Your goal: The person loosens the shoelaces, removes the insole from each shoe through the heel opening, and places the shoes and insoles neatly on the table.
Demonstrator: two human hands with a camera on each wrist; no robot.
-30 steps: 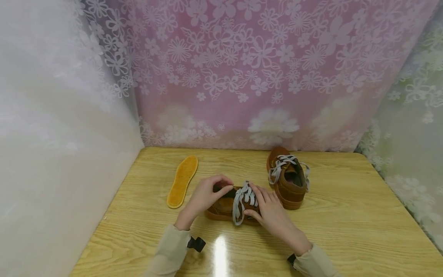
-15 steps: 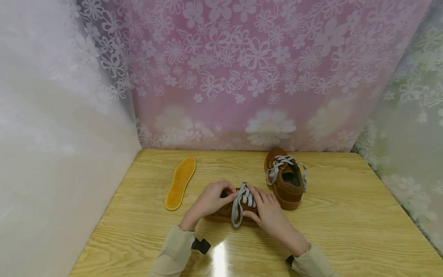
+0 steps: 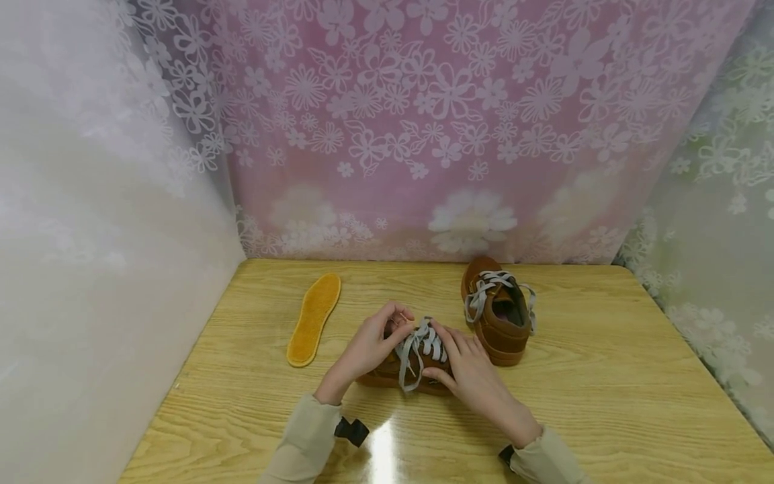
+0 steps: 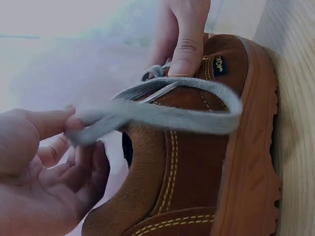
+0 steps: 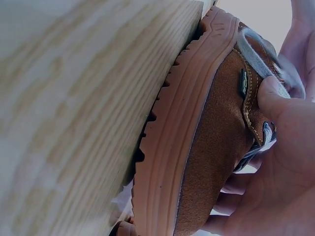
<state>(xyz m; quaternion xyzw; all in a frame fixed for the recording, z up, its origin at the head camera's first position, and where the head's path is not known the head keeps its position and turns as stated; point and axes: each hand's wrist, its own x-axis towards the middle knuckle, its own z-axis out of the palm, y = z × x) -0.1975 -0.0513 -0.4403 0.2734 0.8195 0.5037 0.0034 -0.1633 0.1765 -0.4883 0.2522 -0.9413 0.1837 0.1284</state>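
Observation:
A brown suede shoe (image 4: 192,172) stands on the table, its toe pointing right in the head view. My left hand (image 3: 369,346) is over the shoe's opening. In the left wrist view its thumb and forefinger pinch a grey shoelace (image 4: 182,118), part of the bow, drawn out toward the heel. My right hand (image 3: 478,373) grips the front of the shoe, thumb on the near side by the laces and fingers over the far side. The right wrist view shows that thumb (image 5: 270,96) pressing beside the lace. The inside of the shoe is mostly hidden.
A second brown shoe (image 3: 508,339) with grey laces stands behind my right hand. To the left lies a yellow-orange insole (image 3: 314,319) on the wooden table (image 3: 242,390). Flowered curtains (image 3: 387,134) hang along the back and sides.
My left hand has moved right from the shoe's opening to the bow and pinched the lace, pulling it slightly left. My right hand keeps its hold on the shoe.

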